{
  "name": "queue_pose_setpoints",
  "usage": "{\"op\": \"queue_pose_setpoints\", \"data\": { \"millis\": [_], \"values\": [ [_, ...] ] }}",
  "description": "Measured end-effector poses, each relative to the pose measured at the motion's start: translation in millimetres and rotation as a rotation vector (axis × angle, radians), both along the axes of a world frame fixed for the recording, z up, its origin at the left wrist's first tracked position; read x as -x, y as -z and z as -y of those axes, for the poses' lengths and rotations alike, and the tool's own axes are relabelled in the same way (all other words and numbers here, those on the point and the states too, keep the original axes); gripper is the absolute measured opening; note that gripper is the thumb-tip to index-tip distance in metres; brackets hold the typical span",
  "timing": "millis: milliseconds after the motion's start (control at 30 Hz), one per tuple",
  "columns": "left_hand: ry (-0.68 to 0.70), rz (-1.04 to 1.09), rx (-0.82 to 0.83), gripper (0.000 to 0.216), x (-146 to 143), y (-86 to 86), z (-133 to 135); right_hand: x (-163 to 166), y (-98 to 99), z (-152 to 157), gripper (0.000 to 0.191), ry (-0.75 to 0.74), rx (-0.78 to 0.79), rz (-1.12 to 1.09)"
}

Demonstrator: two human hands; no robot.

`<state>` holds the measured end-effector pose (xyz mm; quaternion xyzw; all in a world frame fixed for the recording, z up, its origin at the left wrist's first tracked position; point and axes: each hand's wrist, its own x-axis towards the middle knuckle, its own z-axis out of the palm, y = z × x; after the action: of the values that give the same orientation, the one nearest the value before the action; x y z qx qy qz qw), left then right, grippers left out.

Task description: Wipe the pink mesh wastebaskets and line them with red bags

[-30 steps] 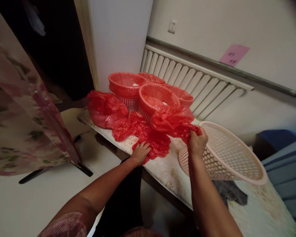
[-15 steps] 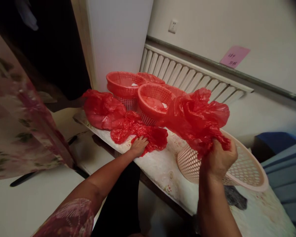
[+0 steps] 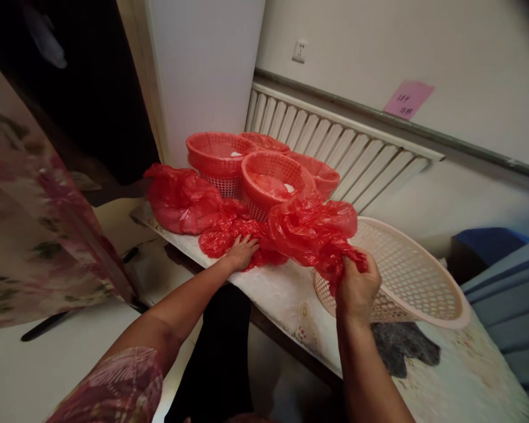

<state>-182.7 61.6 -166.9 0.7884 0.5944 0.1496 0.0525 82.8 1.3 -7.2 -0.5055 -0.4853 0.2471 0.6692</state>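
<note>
Pinching a red bag (image 3: 311, 229) at the left of the pale basket (image 3: 414, 270), the right hand (image 3: 359, 282) should pull gently; the left hand (image 3: 241, 254), fingers spread, best steadies crumpled plastic (image 3: 216, 238) farther left.

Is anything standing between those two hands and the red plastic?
Nothing visible. The right hand grips a bunched end of the red plastic, and the left hand lies directly on a crumpled part. The pale basket stands beyond and to the right of the right hand, not in between.
</note>
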Motion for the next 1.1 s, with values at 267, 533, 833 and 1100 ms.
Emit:
{"op": "queue_pose_setpoints", "data": {
  "millis": [267, 533, 833, 1100],
  "values": [
    [-0.003, 0.079, -0.095, 0.068, -8.3, -19.8, 50.3, -5.0, 9.7, -2.6, 0.026, -0.035, 0.025, -0.014],
    [-0.321, 0.899, -0.386, 0.050, -34.5, -67.6, 74.5, -15.4, 3.9, 15.7, 0.023, 0.008, 0.011, 0.102],
    [0.058, 1.292, -0.158, 0.077, -72.8, -152.5, 107.9, -20.9, 22.3, 40.4, 0.025, -0.049, -0.059, 0.281],
    [-0.072, 1.736, 0.030, 0.040, -91.7, -152.8, 106.5, -45.6, 39.7, 57.0, 0.035, -0.133, -0.064, 0.417]
  ]
}}
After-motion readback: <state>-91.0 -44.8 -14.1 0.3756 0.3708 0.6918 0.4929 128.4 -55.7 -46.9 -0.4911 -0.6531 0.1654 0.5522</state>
